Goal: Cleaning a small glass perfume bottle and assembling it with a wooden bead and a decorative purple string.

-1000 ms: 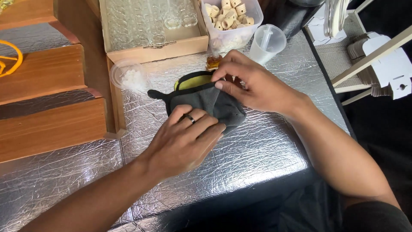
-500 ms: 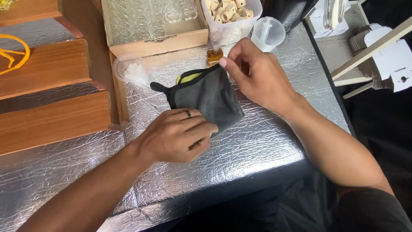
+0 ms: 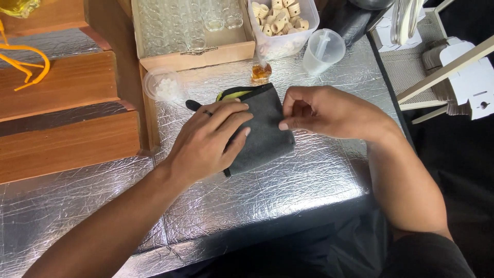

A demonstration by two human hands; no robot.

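On the foil-covered table (image 3: 288,190), a folded grey cloth (image 3: 265,136) with a yellow lining showing at its top edge lay between the person's two hands. The left hand (image 3: 206,141) was spread flat, palm down, over the cloth's left half, apparently pressing it in place; it gripped nothing. The right hand (image 3: 321,110) sat at the cloth's right edge with fingers curled and the thumb tip touching the fabric, seemingly pinching or steadying that edge. Just behind the cloth stood a small amber-filled glass bottle (image 3: 261,72). Farther back, a shallow cardboard box (image 3: 195,49) held rows of clear empty vials, a clear plastic tub (image 3: 283,25) held pale cork stoppers, and a translucent cup (image 3: 323,51) held a syringe. A round lidded plastic container (image 3: 162,85) sat at the box's left corner.
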